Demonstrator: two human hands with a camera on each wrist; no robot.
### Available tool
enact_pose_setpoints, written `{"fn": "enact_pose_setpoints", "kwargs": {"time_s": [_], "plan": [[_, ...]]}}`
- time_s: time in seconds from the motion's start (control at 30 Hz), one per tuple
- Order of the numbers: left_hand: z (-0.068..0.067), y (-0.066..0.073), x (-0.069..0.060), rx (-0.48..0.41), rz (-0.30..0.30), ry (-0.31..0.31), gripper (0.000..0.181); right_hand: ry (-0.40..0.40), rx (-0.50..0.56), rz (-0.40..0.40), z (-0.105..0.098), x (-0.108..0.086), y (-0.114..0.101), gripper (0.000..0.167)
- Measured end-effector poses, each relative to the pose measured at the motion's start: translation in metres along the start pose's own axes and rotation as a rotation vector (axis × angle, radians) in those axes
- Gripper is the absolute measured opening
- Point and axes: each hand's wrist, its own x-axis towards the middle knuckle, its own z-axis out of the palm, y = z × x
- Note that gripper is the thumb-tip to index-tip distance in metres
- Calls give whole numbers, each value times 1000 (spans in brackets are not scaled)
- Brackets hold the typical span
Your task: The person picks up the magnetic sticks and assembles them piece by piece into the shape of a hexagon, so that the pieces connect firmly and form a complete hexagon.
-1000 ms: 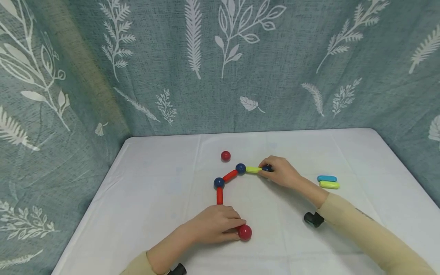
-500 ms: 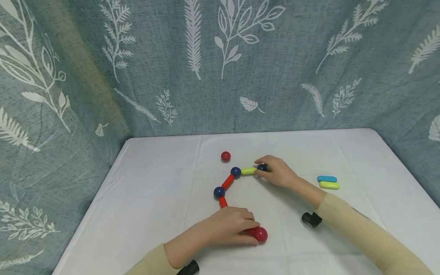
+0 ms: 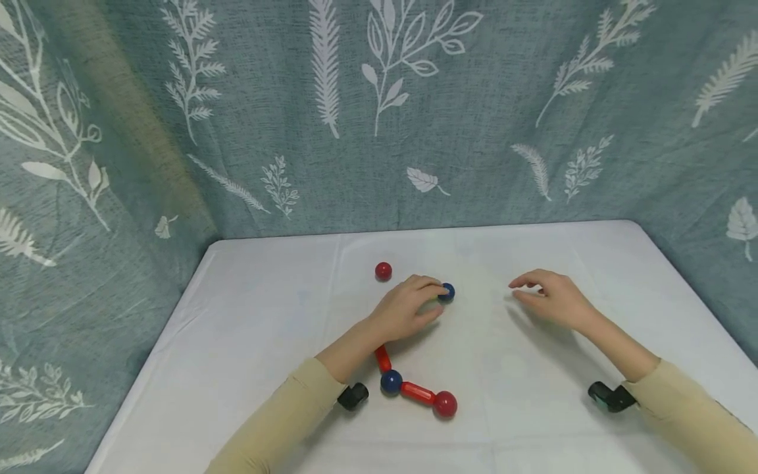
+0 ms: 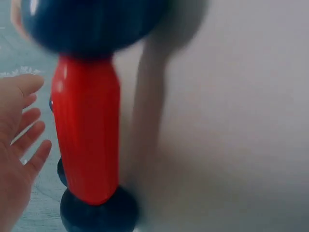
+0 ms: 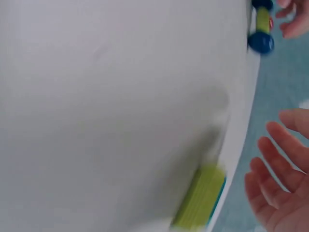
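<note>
The left hand (image 3: 408,308) is over the upper part of a ball-and-stick chain, its fingers relaxed near a dark blue ball (image 3: 447,292) and hiding the middle. Below it show a red stick (image 3: 383,359), a blue ball (image 3: 391,382), another red stick (image 3: 418,393) and a red ball (image 3: 445,404) at the end. In the left wrist view a red stick (image 4: 87,130) stands close between blue balls. The right hand (image 3: 553,299) hovers at the right with nothing in its fingers; in the right wrist view a yellow-green stick (image 5: 199,198) with a blue edge beside it is near that hand.
A loose red ball (image 3: 383,271) lies behind the left hand on the white cloth-covered table (image 3: 266,316). A green-grey curtain (image 3: 474,164) with white leaf patterns stands behind and at the sides.
The left hand has let go of the red end and moved up to the chain's upper part. The right hand has released the blue ball and moved right, over where the loose sticks lay.
</note>
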Motion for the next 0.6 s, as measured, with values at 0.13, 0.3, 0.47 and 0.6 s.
{"fn": "enact_pose_setpoints", "kwargs": {"time_s": [0.13,0.3,0.47,0.6], "plan": [[-1,-8,14,-27,-89,-115,45,-60,-25,119,-20,-19,19,25],[0,-15,21,-130,-207,-194,46,-115,-9,228,-28,-27,36,32],[2,-15,25,-176,-245,-180,42,-114,8,254,-22,-23,45,35],[6,-14,26,-171,-267,-162,42,-98,2,213,-12,-14,41,33]]}}
